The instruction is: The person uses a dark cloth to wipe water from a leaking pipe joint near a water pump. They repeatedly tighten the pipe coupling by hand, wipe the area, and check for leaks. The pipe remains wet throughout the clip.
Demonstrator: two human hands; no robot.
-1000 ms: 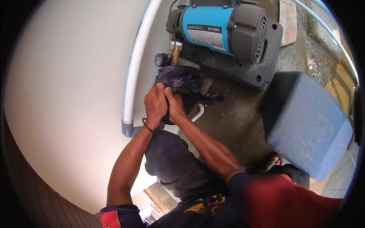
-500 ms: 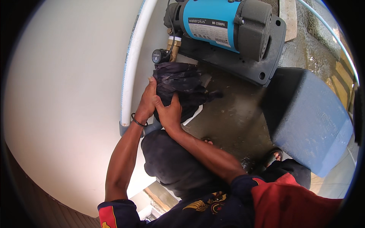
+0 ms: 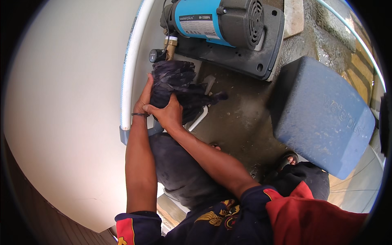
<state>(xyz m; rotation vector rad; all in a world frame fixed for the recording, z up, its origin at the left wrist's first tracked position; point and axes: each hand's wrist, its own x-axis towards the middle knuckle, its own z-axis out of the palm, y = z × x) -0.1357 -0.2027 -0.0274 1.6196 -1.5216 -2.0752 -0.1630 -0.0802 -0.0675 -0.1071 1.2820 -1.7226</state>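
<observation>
A bunched black cloth (image 3: 173, 75) is wrapped around something below the brass fitting (image 3: 170, 48), and what it covers is hidden. My left hand (image 3: 144, 96) grips the cloth along its left side, thumb up and its other fingers out of sight. From the near side my right hand (image 3: 168, 113) clasps it too, thumb toward my left wrist. A loose end of cloth hangs off to the right. Beneath it a bent white bar (image 3: 199, 119) pokes out. Just above the cloth sits a small round black gauge (image 3: 157, 55).
A blue and black pump (image 3: 212, 24) stands on a black base (image 3: 228, 57) at the back. Along the pale wall (image 3: 69, 102) runs a white pipe (image 3: 132, 69) ending in a grey elbow (image 3: 126, 134). A blue-grey plastic cover (image 3: 326, 114) rests at the right on wet ground.
The whole view has shifted, so the pump and cloth appear further left. Both hands stay on the cloth, and more of the white bar shows below it.
</observation>
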